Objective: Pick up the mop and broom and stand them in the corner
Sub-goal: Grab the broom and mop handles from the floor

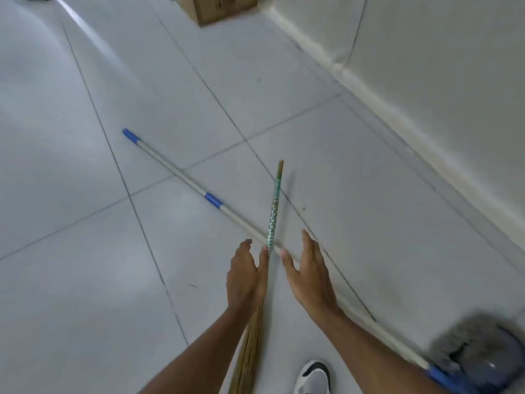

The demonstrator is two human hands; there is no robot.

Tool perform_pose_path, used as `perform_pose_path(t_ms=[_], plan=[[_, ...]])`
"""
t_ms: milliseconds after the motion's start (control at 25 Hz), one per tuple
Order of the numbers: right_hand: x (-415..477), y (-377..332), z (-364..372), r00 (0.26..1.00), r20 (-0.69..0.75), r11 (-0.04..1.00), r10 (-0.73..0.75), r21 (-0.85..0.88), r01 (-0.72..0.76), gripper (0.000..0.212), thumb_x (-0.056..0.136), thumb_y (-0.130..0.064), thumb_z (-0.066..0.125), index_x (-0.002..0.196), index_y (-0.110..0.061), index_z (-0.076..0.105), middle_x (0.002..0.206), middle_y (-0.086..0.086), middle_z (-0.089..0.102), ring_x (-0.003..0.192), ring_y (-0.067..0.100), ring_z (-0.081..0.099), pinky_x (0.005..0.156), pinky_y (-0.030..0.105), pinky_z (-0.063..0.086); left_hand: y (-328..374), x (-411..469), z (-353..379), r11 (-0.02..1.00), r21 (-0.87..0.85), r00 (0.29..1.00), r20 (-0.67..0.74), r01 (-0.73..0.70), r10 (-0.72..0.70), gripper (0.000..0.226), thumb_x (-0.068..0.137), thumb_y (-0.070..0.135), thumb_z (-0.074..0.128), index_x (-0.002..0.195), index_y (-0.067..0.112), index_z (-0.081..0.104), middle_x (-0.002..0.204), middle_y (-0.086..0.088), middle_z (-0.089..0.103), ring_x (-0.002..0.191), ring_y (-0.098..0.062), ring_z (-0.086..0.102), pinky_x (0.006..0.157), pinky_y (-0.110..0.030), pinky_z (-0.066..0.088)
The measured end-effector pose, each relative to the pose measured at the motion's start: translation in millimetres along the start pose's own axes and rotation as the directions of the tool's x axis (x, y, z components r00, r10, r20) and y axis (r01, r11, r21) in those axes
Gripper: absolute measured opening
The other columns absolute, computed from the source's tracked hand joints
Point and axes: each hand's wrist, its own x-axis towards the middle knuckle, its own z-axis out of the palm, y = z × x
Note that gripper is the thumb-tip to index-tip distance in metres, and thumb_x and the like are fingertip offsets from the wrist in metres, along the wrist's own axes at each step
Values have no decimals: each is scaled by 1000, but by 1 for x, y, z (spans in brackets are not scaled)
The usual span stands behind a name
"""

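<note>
The mop lies flat on the tiled floor, its white handle (181,174) with blue bands running from the upper left down to a grey head (471,354) at the lower right. The broom's green-and-white woven handle (274,206) crosses over the mop handle, and its straw bristles (250,354) show beside my left forearm. My left hand (247,277) is around the broom handle at its lower end, and the tip casts a shadow as if raised. My right hand (308,277) hovers open just above the mop handle, to the right of the broom.
A white wall (440,81) with a baseboard runs along the right and bends at a corner (343,66) further ahead. A cardboard box (216,7) stands on the floor by the wall at the top. My shoe (314,376) is at the bottom edge.
</note>
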Motion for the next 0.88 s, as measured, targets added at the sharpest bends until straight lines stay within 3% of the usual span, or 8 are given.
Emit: perform_pose_path(t_ms=[120,240,320,400,560,720,800,880], plan=[[69,89,117,993,46,989,112,92,-116,64,102,-44,52,156,-14,37,153,11,50,139,29,51,113,44,45,-103,72,94,996,59,996,58,64,-68,59,103,46,45,151,14,37,153,-8,49,140,-26,48,110,-42,41],[126,166,211,940,183,939,289,140,-316,59,101,-39,58,149,-6,48,139,15,62,127,29,59,101,33,47,-190,131,166,976,68,971,104,208,-214,66,99,46,56,150,7,38,149,-13,51,137,-32,50,108,-43,43],[150,192,241,901,238,891,362,198,-410,61,99,-40,61,147,-4,50,136,15,65,119,26,62,97,28,45,-212,148,188,961,-12,950,156,277,-272,61,94,45,65,139,7,50,133,-13,62,124,-33,60,102,-43,51],[173,211,270,884,268,838,383,302,-455,57,99,-38,61,148,-10,50,139,11,65,119,25,66,105,35,51,-224,163,208,966,-27,946,209,257,-246,43,93,43,66,124,13,60,114,-8,69,107,-32,67,93,-45,55],[172,199,284,915,267,841,303,376,-388,32,105,-19,50,133,-16,65,120,10,75,108,28,72,100,47,58,-224,162,206,974,113,956,195,198,-217,25,97,36,54,109,17,67,104,-9,74,95,-35,69,85,-46,58],[153,153,294,875,444,906,192,262,-332,34,101,-12,54,131,-12,68,102,8,75,77,19,70,92,48,60,-251,137,173,934,-115,939,114,338,-326,27,95,33,55,102,13,70,94,-12,76,89,-36,72,81,-52,60],[144,127,301,825,551,938,124,206,-278,38,99,-8,54,134,-11,67,104,13,75,61,5,65,82,29,63,-270,121,152,860,-257,896,62,441,-441,24,95,36,57,101,16,70,90,-11,75,85,-34,73,79,-56,62],[133,107,304,778,623,969,84,133,-210,38,101,-10,55,137,-12,65,121,16,74,73,6,71,71,9,52,-294,113,136,790,-308,831,6,531,-556,21,98,35,59,103,17,68,90,-11,73,84,-34,72,80,-56,62]])
